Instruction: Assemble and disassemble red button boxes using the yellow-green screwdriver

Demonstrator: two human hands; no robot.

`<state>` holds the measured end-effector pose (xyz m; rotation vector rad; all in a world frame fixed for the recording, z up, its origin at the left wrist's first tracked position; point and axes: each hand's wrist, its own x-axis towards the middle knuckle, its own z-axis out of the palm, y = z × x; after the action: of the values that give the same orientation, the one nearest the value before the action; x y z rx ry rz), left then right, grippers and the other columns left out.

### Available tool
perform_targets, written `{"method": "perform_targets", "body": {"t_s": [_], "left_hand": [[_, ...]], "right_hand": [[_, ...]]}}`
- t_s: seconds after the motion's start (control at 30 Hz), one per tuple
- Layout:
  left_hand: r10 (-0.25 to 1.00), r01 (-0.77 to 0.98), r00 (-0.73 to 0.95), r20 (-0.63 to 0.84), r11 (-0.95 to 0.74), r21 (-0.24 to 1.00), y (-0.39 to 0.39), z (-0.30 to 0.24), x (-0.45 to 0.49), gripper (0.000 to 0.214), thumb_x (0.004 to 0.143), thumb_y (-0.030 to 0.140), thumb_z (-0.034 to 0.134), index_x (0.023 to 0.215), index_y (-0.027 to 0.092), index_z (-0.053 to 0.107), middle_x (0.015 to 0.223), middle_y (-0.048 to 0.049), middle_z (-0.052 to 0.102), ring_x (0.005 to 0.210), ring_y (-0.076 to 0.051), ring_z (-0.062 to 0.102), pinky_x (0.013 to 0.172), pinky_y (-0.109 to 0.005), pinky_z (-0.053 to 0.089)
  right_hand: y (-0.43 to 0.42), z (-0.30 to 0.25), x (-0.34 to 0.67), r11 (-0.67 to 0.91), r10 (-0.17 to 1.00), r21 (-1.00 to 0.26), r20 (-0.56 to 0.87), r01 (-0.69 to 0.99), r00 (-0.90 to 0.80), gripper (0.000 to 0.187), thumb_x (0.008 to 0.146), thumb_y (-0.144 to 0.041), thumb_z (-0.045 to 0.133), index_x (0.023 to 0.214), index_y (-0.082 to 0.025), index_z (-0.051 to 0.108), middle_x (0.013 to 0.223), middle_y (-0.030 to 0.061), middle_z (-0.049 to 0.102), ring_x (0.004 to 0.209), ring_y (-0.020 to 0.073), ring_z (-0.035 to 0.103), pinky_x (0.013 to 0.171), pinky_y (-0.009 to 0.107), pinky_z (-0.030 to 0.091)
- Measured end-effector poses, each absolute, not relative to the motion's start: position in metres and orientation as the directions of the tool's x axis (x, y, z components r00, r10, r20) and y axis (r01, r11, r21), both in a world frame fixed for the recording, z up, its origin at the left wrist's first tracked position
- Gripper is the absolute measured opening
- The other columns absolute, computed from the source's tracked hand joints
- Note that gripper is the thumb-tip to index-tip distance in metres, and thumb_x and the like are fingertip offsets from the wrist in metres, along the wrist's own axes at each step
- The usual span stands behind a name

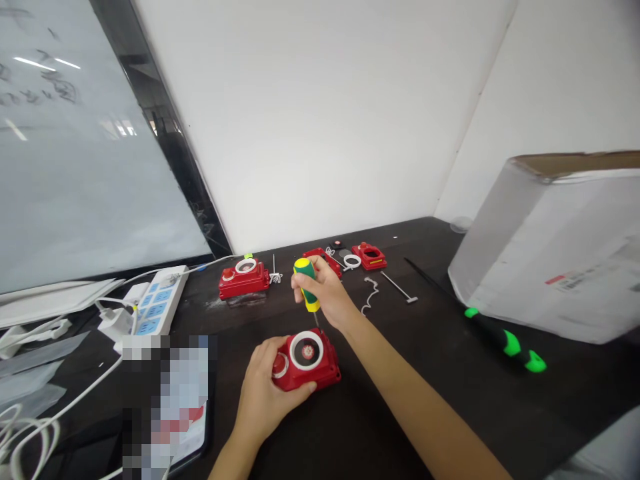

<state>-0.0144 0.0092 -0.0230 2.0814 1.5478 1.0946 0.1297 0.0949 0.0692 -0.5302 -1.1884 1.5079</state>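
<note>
A red alarm box (325, 373) with a white ring and a black round centre lies on the dark table in front of me. My left hand (267, 387) grips it from the left, with fingers on the far side and thumb along the near edge. In my right hand (320, 287) is a screwdriver (306, 277) with a green and yellow handle, held nearly upright. Its shaft points down at the box's far right corner; whether the tip sits in a screw I cannot make out. Farther back stands a similar red box (245, 278) with a white ring.
Red housing parts (369, 255), a white ring (352, 261) and a metal rod (399, 287) lie at the back. A green-black screwdriver (505, 340) lies right, before a large white carton (555, 253). At left are a power strip (163, 300), cables and a phone (193, 427).
</note>
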Motion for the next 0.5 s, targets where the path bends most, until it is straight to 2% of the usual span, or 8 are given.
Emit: {"method": "perform_targets", "body": {"t_s": [0.1,0.2,0.27,0.37,0.43,0.5], "left_hand": [[0.921,0.67,0.125,0.37,-0.353,0.653,0.009,-0.023,-0.0148,0.053,0.059,0.031,0.073,0.105,0.022,0.048,0.103,-0.0059,0.056,0.096,-0.028,0.054,0.083,-0.045,0.045],[0.921,0.674,0.126,0.368,-0.351,0.65,0.009,-0.0226,-0.0148,0.054,0.059,0.03,0.074,0.106,0.023,0.047,0.103,-0.0049,0.055,0.097,-0.027,0.053,0.084,-0.044,0.044],[0.921,0.673,0.13,0.367,-0.354,0.649,0.009,-0.0226,-0.0148,0.054,0.059,0.029,0.074,0.106,0.023,0.047,0.104,-0.0046,0.055,0.097,-0.026,0.053,0.084,-0.043,0.044],[0.92,0.672,0.134,0.367,-0.357,0.649,0.0091,-0.0229,-0.0149,0.054,0.059,0.029,0.073,0.106,0.023,0.047,0.103,-0.0048,0.055,0.097,-0.027,0.052,0.083,-0.044,0.044],[0.921,0.672,0.131,0.368,-0.355,0.649,0.0092,-0.0226,-0.0148,0.054,0.059,0.03,0.073,0.105,0.023,0.047,0.103,-0.0052,0.055,0.096,-0.027,0.052,0.083,-0.044,0.044],[0.922,0.673,0.132,0.364,-0.353,0.65,0.0091,-0.0218,-0.0147,0.054,0.059,0.031,0.073,0.105,0.023,0.047,0.104,-0.0052,0.055,0.097,-0.027,0.052,0.083,-0.044,0.043]], "right_hand": [[0.0977,0.0692,0.1324,0.08,0.916,-0.88,0.251,-0.468,-0.315,0.026,0.071,-0.041,0.061,0.076,-0.019,0.05,0.066,-0.0029,0.06,0.055,0.0099,0.056,0.056,0.024,0.043],[0.0982,0.0704,0.1336,0.067,0.916,-0.878,0.242,-0.473,-0.319,0.03,0.077,-0.048,0.049,0.076,-0.018,0.051,0.063,-0.0009,0.059,0.052,0.0104,0.054,0.053,0.025,0.042],[0.0978,0.0708,0.1333,0.09,0.927,-0.874,0.248,-0.477,-0.281,0.027,0.075,-0.046,0.053,0.08,-0.02,0.049,0.061,-0.0039,0.058,0.049,0.0088,0.052,0.053,0.024,0.04],[0.098,0.0715,0.1337,0.129,0.942,-0.877,0.254,-0.463,-0.218,0.027,0.066,-0.032,0.068,0.081,-0.021,0.048,0.063,-0.0075,0.059,0.05,0.0069,0.052,0.057,0.022,0.04],[0.0986,0.0726,0.1354,0.127,0.944,-0.883,0.247,-0.451,-0.219,0.022,0.066,-0.029,0.067,0.078,-0.02,0.051,0.067,-0.0053,0.06,0.055,0.0077,0.055,0.06,0.023,0.041],[0.099,0.074,0.137,0.104,0.94,-0.889,0.235,-0.447,-0.248,0.018,0.07,-0.034,0.059,0.076,-0.018,0.054,0.068,-0.002,0.061,0.055,0.0095,0.056,0.06,0.025,0.042]]}}
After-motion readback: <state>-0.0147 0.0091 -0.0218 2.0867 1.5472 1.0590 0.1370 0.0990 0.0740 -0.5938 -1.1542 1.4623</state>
